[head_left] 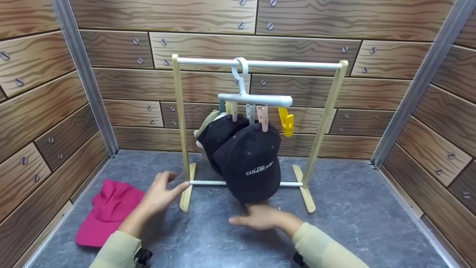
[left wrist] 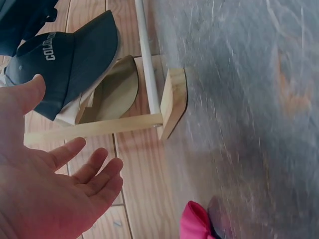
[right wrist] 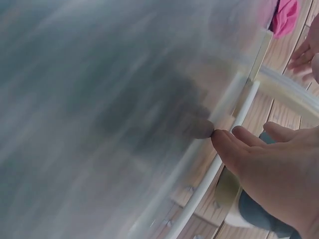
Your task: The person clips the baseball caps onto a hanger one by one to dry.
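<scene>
A black cap with white lettering hangs from the white hanger, held by a pink clip and a grey clip. Behind it hang another dark cap and paler caps, partly hidden. My left hand is by the rack's left post, fingers spread, holding nothing; the left wrist view shows its fingers loosely extended. Low in front of the rack, just below the black cap's brim, is my right hand. Its fingers extend near the tabletop in the right wrist view, gripping nothing.
The wooden rack has a white top bar and a white lower bar. A yellow clip hangs at the hanger's right end without a cap. On the grey tabletop lies a pink cap, left of my left hand.
</scene>
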A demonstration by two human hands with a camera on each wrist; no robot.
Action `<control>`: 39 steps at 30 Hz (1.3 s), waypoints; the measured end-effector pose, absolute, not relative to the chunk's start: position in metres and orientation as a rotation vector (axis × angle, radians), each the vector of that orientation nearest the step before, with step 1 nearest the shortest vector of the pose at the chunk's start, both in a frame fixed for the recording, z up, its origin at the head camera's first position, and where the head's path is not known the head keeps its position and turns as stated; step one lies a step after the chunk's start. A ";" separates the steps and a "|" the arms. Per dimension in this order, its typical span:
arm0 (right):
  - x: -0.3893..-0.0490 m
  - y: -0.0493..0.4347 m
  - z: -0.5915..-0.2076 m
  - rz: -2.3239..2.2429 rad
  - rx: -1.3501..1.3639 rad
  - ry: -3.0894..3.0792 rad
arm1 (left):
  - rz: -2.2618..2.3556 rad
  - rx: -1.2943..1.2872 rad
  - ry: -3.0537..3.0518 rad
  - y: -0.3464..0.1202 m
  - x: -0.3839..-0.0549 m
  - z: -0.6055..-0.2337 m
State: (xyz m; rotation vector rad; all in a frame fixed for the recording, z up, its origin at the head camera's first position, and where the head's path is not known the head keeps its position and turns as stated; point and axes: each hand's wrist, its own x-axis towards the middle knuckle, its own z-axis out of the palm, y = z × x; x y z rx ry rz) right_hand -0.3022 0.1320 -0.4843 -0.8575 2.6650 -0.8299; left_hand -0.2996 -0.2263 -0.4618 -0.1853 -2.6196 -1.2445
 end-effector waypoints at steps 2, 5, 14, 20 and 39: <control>-0.302 0.123 -0.484 -0.855 -0.905 2.620 | -1.241 -0.174 -2.625 -0.231 -0.300 -0.463; -0.300 0.109 -0.483 -0.887 -0.943 2.565 | -1.238 -0.165 -2.620 -0.237 -0.298 -0.463; -0.295 0.075 -0.480 -0.882 -0.929 2.579 | -1.240 -0.141 -2.611 -0.250 -0.293 -0.459; -0.297 0.055 -0.481 -0.909 -0.945 2.593 | -1.239 -0.114 -2.619 -0.261 -0.291 -0.461; -0.288 -0.008 -0.483 -1.217 -0.978 2.567 | -1.213 -0.019 -2.626 -0.307 -0.288 -0.464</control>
